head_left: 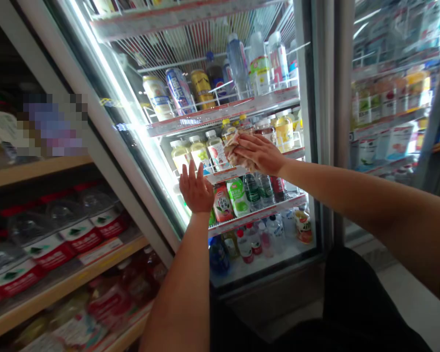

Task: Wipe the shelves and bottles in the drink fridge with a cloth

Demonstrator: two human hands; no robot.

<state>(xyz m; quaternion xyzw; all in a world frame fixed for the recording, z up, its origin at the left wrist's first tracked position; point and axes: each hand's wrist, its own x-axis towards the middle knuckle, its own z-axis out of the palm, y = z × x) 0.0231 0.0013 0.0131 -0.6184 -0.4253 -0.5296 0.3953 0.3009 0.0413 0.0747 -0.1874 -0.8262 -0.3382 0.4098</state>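
My right hand (258,152) presses a crumpled beige cloth (238,152) against the glass door of a lit drinks fridge, fingers stretched over it. Lower and to the left, my left hand (197,190) is raised at the same door with nothing in it, fingers up and slightly apart; whether the palm touches the glass I cannot tell. Behind the hands are small bottles with white caps (215,149) on the middle shelf. A green carton (237,195) and a red carton (223,204) stand on the shelf below.
The fridge's metal door frame (320,137) runs down the right, with a second drinks fridge (385,112) beyond it. At left, wooden shelves (77,274) hold packs of red-labelled water bottles (47,249). My dark-clothed knee (355,293) is close to the fridge base.
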